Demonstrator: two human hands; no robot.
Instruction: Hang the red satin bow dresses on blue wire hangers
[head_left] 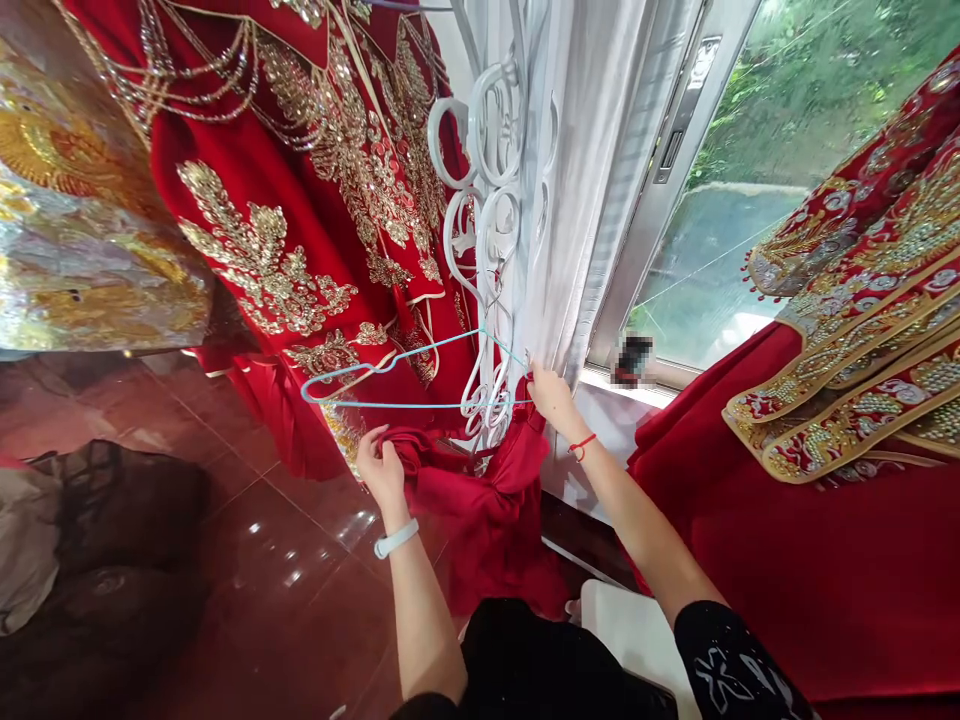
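A light blue clothes hanger (390, 406) hangs in front of a white scrollwork rack, its long bar level. Below it droops a plain red garment (499, 490), gathered in folds. My left hand (381, 468) grips a bunched part of this garment beneath the hanger's left half, fingers curled into the cloth. At the hanger's right end, my right hand (553, 395) pinches the garment's upper edge close against the bar. Whether the right fingers also hold the hanger itself is hidden.
Red jackets with gold beading (277, 260) hang at the left, beside a shiny gold-and-silver garment (90, 240). The white metal rack (495, 210) stands ahead by a window (720, 240). Embroidered red clothing (862, 370) hangs right. A dark bag (112, 560) lies lower left.
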